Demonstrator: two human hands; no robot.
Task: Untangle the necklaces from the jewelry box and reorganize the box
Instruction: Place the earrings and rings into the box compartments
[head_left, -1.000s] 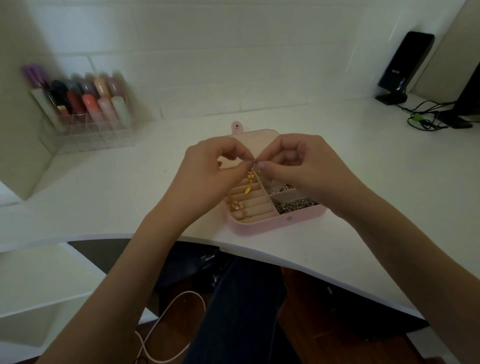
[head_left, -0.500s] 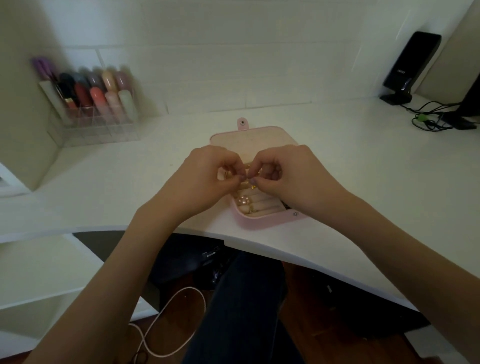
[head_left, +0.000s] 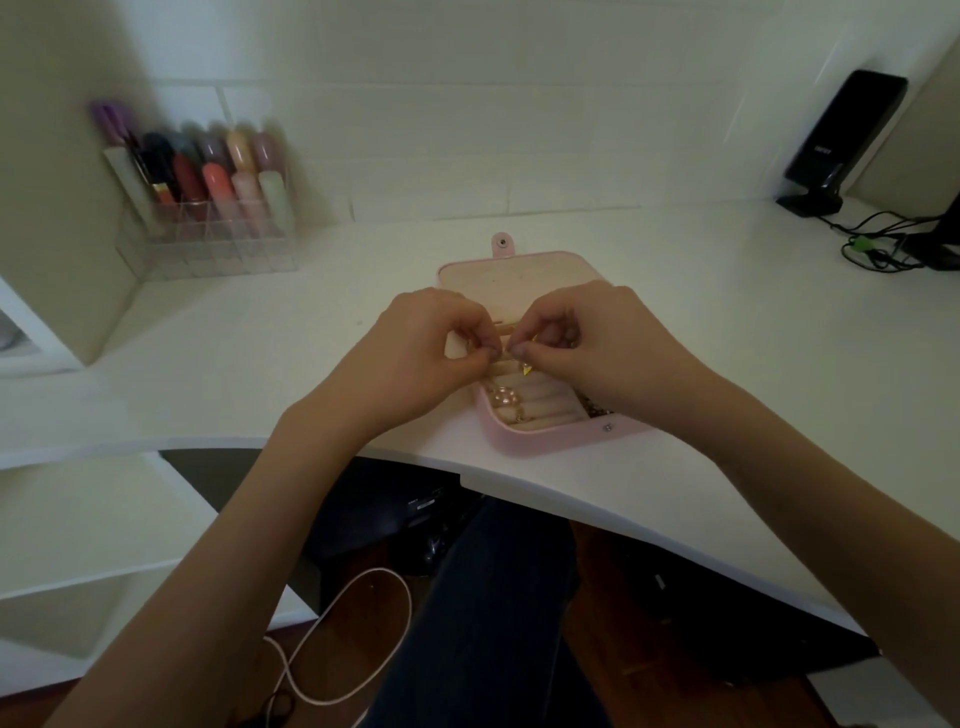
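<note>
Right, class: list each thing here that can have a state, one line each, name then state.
jewelry box: open, lid laid flat on the desk
necklace: pinched between both hands above the box
left hand: pinching the necklace
right hand: pinching the necklace

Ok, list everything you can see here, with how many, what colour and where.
jewelry box: one, pink, open, at the desk's near edge
necklace: one gold pendant, fine chain, over the box
ring rolls: cream rows, inside the box
small jewelry: a few pale gold pieces, on the rolls
desk: one, white
organizer: one, clear, far left, holding blurred coloured tubes
speaker: one, black, far right
cables: black, far right
cord: one, pale, on the floor
left hand: pinches the chain
right hand: pinches the chain
</note>
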